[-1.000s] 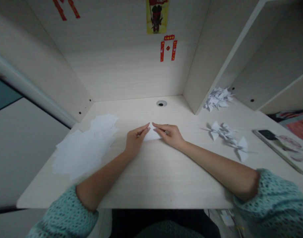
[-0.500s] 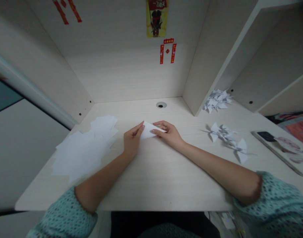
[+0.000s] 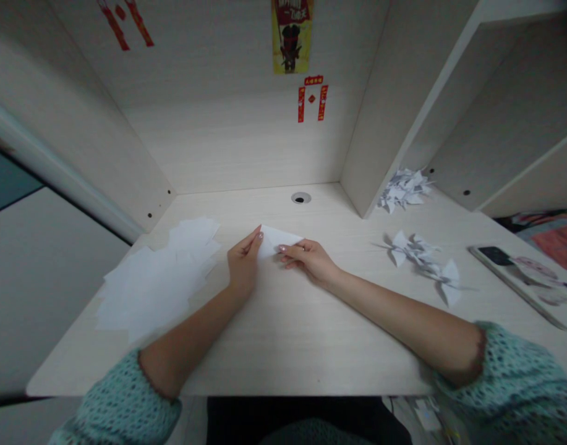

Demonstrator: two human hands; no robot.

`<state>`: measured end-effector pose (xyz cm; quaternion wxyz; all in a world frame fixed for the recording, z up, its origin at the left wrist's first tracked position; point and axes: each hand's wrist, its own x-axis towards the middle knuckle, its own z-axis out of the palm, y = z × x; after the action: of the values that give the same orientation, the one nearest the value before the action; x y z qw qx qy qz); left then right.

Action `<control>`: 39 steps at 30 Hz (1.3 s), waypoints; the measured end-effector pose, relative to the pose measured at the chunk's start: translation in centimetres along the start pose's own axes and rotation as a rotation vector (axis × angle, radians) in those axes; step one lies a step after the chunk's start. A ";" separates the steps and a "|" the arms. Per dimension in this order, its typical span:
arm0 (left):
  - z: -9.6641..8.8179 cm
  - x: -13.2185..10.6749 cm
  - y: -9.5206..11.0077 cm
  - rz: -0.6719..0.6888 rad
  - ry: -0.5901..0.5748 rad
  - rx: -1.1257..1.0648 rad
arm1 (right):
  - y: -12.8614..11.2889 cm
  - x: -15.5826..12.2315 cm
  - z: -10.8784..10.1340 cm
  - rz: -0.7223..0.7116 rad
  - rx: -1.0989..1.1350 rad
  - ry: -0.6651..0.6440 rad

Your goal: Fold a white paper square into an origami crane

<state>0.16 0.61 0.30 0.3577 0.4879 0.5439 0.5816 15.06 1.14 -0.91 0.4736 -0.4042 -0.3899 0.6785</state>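
A folded piece of white paper (image 3: 274,237) is between my two hands, just above or on the desk. My left hand (image 3: 244,259) pinches its left corner between thumb and fingers. At the paper's right part, my right hand (image 3: 311,258) grips the lower edge, its fingers curled and partly under the sheet. Loose white paper sheets (image 3: 156,284) lie in an overlapping spread to the left of my left hand. Several folded paper cranes (image 3: 420,253) rest on the desk to the right of my right hand.
A heap of folded white paper (image 3: 405,188) sits behind the upright divider (image 3: 380,136). On the far right lies a phone (image 3: 524,278) beside red and dark cloth (image 3: 559,241). A round cable hole (image 3: 301,198) is near the desk's back wall.
My right hand has shifted lower along the paper, its fingers now curled below it. More of the paper's top edge shows. My left hand keeps its pinch, slightly further left.
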 end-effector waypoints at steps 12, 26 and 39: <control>0.1 -0.8 0.0 -0.024 -0.112 0.002 | 1.4 0.2 0.2 -0.151 -0.121 0.051; -0.2 -0.6 -1.1 -0.098 -0.267 0.033 | 1.8 -0.3 0.2 -0.231 -0.358 0.094; 0.0 -0.6 -0.9 -0.096 -0.265 -0.029 | 1.2 -0.6 0.2 -0.226 -0.313 0.078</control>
<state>0.25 0.16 -0.66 0.4609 0.5285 0.5061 0.5021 14.63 0.27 -1.81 0.4928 -0.4526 -0.5147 0.5361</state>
